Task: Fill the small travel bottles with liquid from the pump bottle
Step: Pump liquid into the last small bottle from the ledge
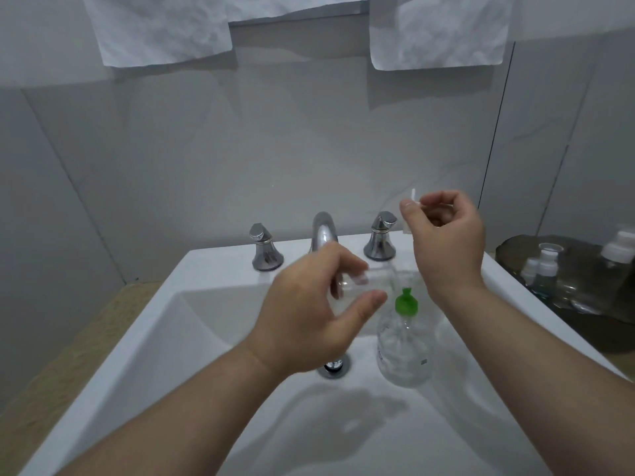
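Note:
A clear pump bottle [405,348] with a green pump head [406,303] stands in the white sink basin [213,324], right of the drain. My left hand [309,314] holds a small clear travel bottle [374,274] on its side above the basin, its mouth toward the green pump. My right hand [443,242] is raised above and behind the pump bottle, pinching a small clear cap with a thin tube [412,201] between thumb and fingers.
A chrome faucet [324,231] with two handles [264,249] [379,240] stands at the sink's back. A dark tray [580,280] at the right holds more small clear bottles [546,266] with white caps. The drain [334,367] lies below my left hand. White towels [161,29] hang above.

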